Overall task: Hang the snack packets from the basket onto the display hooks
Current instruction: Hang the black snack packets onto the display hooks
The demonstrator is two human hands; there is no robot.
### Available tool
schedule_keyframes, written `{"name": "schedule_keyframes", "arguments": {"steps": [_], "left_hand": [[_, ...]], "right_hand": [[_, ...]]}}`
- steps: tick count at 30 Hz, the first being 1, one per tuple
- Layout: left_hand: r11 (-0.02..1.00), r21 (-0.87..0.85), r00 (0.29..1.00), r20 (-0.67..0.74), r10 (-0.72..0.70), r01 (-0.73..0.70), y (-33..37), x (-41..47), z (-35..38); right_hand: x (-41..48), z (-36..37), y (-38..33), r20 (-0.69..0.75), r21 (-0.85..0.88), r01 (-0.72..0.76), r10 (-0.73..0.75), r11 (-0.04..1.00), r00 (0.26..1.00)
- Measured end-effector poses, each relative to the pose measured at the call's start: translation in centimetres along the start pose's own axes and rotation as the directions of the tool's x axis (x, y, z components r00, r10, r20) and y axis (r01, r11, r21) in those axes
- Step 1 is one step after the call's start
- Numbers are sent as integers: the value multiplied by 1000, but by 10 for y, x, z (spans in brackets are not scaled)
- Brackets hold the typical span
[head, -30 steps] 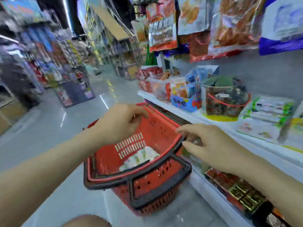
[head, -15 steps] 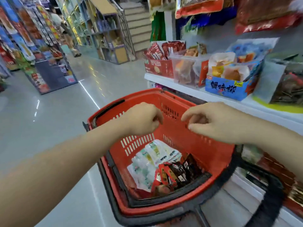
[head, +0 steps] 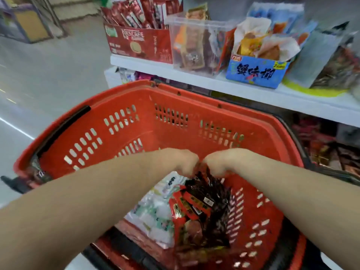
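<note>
**2 hands at the top of a bunch of packets in the red basket**

Down inside the red basket (head: pixel 194 94), the left hand (head: pixel 181 162) and right hand (head: pixel 222 160) are knuckle to knuckle, almost touching. Both are curled over the top end of a bunch of red-and-black snack packets (head: pixel 204 203) and hold it there. The fingertips are tucked under, behind the backs of the hands, and blurred, so I cannot make out exactly how each finger sits.

The bunch fans downward from the hands towards the basket floor. How many packets are in it I cannot tell, since they overlap and the print is too smeared to read. Just left of them lie pale white-and-green packets (head: pixel 153 215), partly covered by the left forearm.

A black handle (head: pixel 64 129) lies along the basket's left rim, and the near rim is cut off at the bottom edge.

Behind the basket, a white shelf (head: pixel 253 92) carries a red carton of sachets (head: pixel 140 43), a clear tub (head: pixel 196 45) and a blue box (head: pixel 255 72). The goods on the lower shelf (head: pixel 327 149) at the right are only a dark blur.
</note>
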State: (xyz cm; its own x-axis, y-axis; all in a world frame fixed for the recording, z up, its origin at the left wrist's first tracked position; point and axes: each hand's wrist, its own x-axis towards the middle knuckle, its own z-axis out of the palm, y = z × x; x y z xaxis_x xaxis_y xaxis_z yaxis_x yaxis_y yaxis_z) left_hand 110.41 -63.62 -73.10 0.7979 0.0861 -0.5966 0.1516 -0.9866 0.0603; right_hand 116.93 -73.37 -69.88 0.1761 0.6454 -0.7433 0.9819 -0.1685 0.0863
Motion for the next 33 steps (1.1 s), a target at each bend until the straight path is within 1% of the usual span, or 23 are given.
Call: {"name": "schedule_keyframes", "arguments": {"steps": [2, 3, 4, 7, 10, 12, 14, 15, 17, 19, 22, 25, 27, 29, 31, 33], "left_hand": [[994, -106, 992, 124, 16, -3, 10, 9, 24], [987, -157, 985, 170, 0, 27, 12, 13, 35], [981, -186, 980, 197, -22, 60, 14, 16, 42], [979, -189, 989, 133, -57, 81, 19, 21, 55], [924, -352, 987, 112, -117, 150, 13, 17, 34], [930, -331, 986, 106, -130, 158, 0, 3, 11], [950, -255, 984, 73, -165, 178, -18, -16, -10], [951, -235, 980, 59, -191, 200, -27, -28, -17], [939, -250, 970, 3, -242, 235, -43, -57, -29], [923, -270, 949, -81, -305, 273, -54, -84, -34], [898, -296, 886, -238, -399, 325, -58, -117, -32], [862, -356, 792, -372, -484, 360, -55, -142, -33], [841, -398, 716, -456, -528, 367, -50, -156, -34], [820, -446, 637, -525, -564, 358, -44, -168, -37], [814, -493, 559, -599, -574, 307, -36, -177, -43], [804, -541, 500, -640, -583, 245, -26, -185, -54]], "right_hand": [[-2, 5, 3, 72, 101, -51, 44, 994, 996], [-4, 7, 1, 88, 121, -71, 61, 990, 994], [-1, 10, 2, 64, 136, -61, 53, 989, 997], [9, 11, 4, -42, 159, -53, 60, 986, 997], [11, 12, 4, -100, 107, -69, 80, 992, 992], [9, 13, 2, -145, 55, -101, 108, 993, 984], [5, 10, 1, -218, 73, -130, 144, 989, 965], [3, 7, 1, -255, 88, -125, 143, 988, 956], [-3, -2, 1, -354, 113, -84, 119, 990, 928], [-7, -12, 5, -444, 122, -24, 76, 992, 893], [-12, -22, 8, -550, 211, 74, 56, 975, 833], [-21, -31, 9, -646, 336, 214, 59, 917, 761], [-27, -37, 9, -675, 443, 303, 91, 844, 733], [-38, -44, 7, -668, 563, 405, 109, 720, 736], [-48, -51, 6, -684, 619, 488, 116, 616, 721], [-61, -60, 5, -699, 634, 508, 150, 583, 700]]}}
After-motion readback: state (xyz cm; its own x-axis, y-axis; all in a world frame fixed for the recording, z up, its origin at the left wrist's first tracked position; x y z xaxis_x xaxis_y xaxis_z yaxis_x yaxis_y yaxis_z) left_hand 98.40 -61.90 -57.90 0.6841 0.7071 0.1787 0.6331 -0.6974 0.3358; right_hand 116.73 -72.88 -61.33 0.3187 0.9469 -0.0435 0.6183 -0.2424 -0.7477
